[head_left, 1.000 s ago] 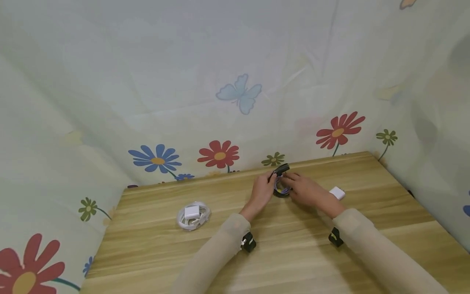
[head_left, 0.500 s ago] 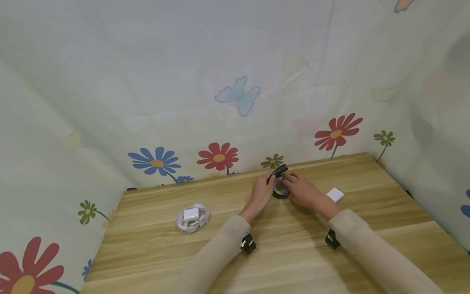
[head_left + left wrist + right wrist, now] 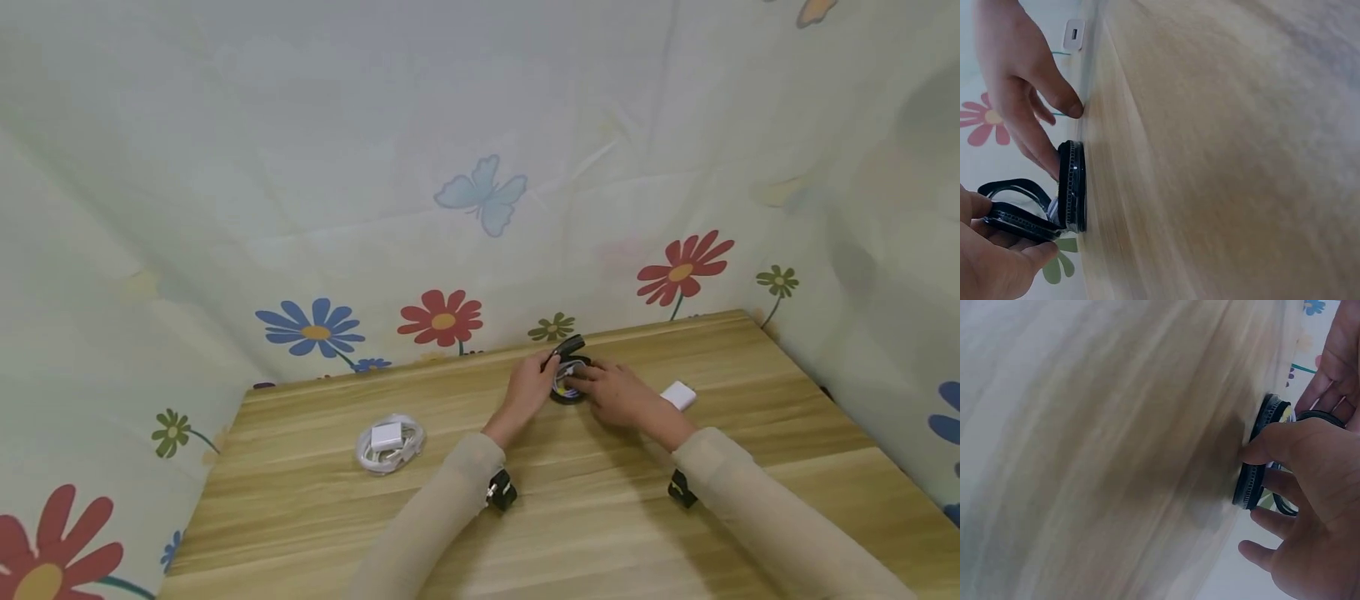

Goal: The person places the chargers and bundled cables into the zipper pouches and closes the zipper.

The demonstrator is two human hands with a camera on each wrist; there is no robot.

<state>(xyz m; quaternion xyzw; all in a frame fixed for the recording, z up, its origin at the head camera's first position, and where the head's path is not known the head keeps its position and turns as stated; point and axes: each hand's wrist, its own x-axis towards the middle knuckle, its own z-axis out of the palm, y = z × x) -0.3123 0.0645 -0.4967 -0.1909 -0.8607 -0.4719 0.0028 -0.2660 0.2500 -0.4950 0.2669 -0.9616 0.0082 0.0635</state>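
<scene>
A small round black zip case [image 3: 572, 400] stands unzipped near the table's back edge, its base on the wood. My left hand [image 3: 527, 390] pinches the raised lid [image 3: 1019, 220] between thumb and fingers. My right hand [image 3: 621, 395] has its fingers reaching down into the base [image 3: 1073, 187], while its thumb stays outside. Inside lie a coiled pale cable and something small and yellow, partly hidden by the fingers. In the right wrist view, the thumb [image 3: 1272, 442] overlaps the case's zipped side.
To the left, a white charger block [image 3: 387, 436] lies on a coiled white cable [image 3: 367, 458]. Another white charger block [image 3: 678, 395] sits beyond my right wrist. Flower-printed cloth [image 3: 480, 267] rises right behind the wooden table [image 3: 585, 533].
My right fingers have moved further left over the inside of the case. The left hand keeps its grip on the lid. The head view has shifted slightly.
</scene>
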